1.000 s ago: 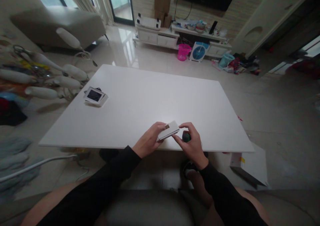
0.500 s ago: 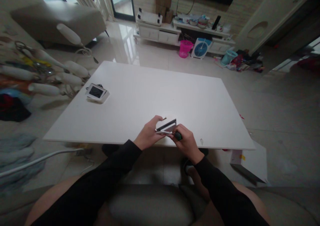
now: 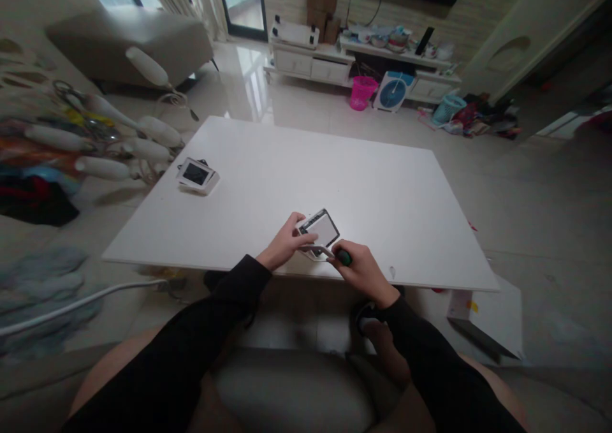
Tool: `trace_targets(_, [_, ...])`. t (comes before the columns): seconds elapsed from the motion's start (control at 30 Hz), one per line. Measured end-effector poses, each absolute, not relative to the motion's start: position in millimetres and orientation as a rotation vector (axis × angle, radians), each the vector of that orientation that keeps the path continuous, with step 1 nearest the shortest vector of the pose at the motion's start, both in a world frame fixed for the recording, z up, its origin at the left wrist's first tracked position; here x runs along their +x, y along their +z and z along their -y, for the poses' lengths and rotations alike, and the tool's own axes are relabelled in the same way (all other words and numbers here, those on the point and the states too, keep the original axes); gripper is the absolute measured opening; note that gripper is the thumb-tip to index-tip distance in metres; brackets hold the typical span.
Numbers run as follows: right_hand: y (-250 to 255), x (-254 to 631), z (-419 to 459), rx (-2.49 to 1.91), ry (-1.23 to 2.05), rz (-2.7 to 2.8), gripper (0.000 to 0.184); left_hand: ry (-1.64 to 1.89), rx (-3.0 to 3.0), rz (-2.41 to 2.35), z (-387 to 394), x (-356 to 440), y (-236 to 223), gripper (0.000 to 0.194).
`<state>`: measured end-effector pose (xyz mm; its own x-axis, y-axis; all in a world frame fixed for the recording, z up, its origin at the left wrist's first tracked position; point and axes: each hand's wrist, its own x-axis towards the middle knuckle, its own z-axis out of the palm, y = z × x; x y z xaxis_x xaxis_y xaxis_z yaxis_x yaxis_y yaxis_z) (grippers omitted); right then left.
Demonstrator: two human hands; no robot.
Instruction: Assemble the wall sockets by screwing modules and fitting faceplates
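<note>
Tabletop reaches far past our hands in the head view, its near edge passing beneath our wrists and its far edge well ahead. White surface stretches forward and off to our right as far as the slanting right edge; on the left it runs to a framed dark screen lying on a white box. A small clear item sits right of our hands, close to the near edge.

Between our hands, over the near part of the tabletop, is a white case; we cannot tell whether it touches the surface. Its pale panel faces up, framed in dark trim. Its long axis seems to slant away to the right, though our fingers hide one end. A thin grey strip crosses its near side.

Our left hand grips the case's left end, one digit over the panel. Our right hand wraps a green-and-black handle, fingertips at the case's near right corner.
</note>
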<state>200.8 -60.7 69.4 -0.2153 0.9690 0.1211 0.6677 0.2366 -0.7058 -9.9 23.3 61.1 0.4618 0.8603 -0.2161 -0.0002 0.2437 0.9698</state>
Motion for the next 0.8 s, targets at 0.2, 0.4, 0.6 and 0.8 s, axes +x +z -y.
trace_targets(0.2, [74.7, 224.5, 57.5, -1.594, 0.710, 2.206, 0.013, 1.016, 0.936, -1.135, -50.9, -18.7, 52.6, 0.040])
trace_targets(0.4, [58.8, 259.3, 38.5, -2.318, 0.308, 2.253, 0.017, 0.740, 0.926, -1.213, -52.7, -21.5, 30.4, 0.033])
trace_targets(0.6, [38.8, 270.9, 29.1, -2.565, 0.389, 2.244, 0.028, 0.524, 1.050, -1.262, -43.0, -12.1, -1.2, 0.023])
trace_targets(0.8, [25.6, 270.4, 31.1, -2.580, 0.517, 2.284, 0.028, 0.487, 1.124, -1.258, -40.3, -11.9, -13.9, 0.029])
